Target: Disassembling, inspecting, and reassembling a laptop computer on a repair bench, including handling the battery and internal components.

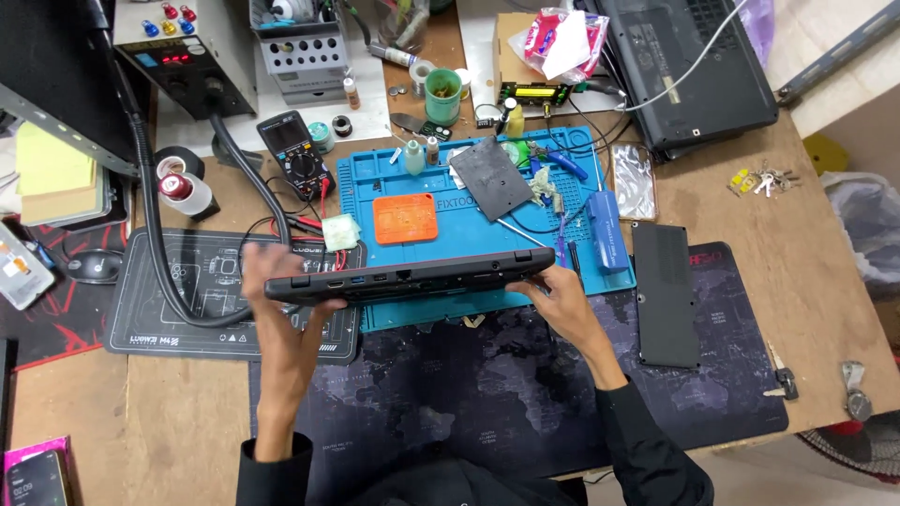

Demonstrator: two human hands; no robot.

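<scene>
a: what were the 2 hands doing?
b: both gripped a closed black laptop [410,277], held edge-on just above the near edge of the blue repair mat [469,225], its port side facing the camera. the left hand [281,305] was closed around the left end, the right hand [558,286] closed around the right end.

a: which step did it look like?
b: judging by the pose, the laptop was mid-lift or mid-turn over the mat. a next move would call for a level, 2-handed carry, clear of the orange pad [405,218] and the grey plate [490,178] lying on the mat.

a: what else sat near the mat?
b: a multimeter [296,155] just left of it, a black panel [665,292] just right of it, and a second laptop [694,66] beyond its far right corner.

a: anything unclear?
b: the left hand was blurred. the fingertips were hidden behind the laptop, and so was its underside. small tools on the mat were too small to name.
</scene>
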